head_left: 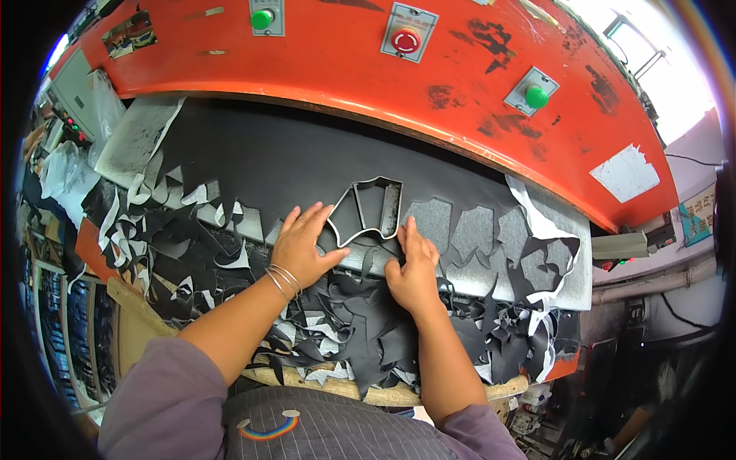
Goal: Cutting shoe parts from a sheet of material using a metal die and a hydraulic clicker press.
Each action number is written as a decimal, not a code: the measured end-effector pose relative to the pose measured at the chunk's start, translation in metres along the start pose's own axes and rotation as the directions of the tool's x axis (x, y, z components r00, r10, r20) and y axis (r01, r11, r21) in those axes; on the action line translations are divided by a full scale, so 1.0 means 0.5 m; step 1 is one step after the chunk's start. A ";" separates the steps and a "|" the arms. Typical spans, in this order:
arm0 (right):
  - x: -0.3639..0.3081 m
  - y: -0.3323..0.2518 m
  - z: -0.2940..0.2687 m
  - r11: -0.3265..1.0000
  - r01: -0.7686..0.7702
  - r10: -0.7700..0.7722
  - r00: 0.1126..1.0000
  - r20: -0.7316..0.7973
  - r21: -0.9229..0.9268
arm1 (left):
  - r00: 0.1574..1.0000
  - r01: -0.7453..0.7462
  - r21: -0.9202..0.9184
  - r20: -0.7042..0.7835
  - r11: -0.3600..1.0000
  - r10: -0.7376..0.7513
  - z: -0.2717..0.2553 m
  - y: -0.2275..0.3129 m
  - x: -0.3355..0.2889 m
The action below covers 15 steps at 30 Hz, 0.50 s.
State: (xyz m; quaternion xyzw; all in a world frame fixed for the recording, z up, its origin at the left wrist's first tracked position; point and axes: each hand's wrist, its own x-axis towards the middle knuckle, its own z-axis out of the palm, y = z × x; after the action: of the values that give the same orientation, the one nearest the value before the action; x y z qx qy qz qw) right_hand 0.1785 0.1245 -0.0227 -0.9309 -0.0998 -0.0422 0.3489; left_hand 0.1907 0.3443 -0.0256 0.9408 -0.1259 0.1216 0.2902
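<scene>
Metal cutting die (368,211), thin steel outline with curved lower edge, laid flat on black sheet material (291,165), cut-out holes (475,230) left in a row just beside it

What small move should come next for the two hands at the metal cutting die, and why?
Probably nudge the cutting die a little left onto uncut black sheet. The left hand and right hand flank it, flat on the sheet, and cut-out holes already lie to its right.
</scene>
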 end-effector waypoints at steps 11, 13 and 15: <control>-0.006 0.022 0.002 0.998 0.012 -0.006 0.996 -0.086 0.066 | 0.997 0.036 -0.055 0.076 0.998 -0.032 -0.007 0.017 0.001; 0.000 0.033 0.002 0.991 0.006 0.016 0.986 -0.164 0.136 | 0.998 0.038 -0.026 0.059 0.999 -0.036 0.001 0.018 0.006; 0.007 0.044 0.002 0.990 0.008 0.022 0.978 -0.209 0.139 | 0.999 0.007 0.036 0.031 0.999 -0.008 0.006 0.023 0.014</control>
State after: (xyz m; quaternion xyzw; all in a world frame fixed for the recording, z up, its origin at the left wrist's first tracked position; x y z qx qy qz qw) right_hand 0.1864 0.1095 -0.0373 -0.8951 -0.0618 -0.1318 0.4214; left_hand 0.1943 0.3321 -0.0201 0.9481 -0.1246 0.1080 0.2717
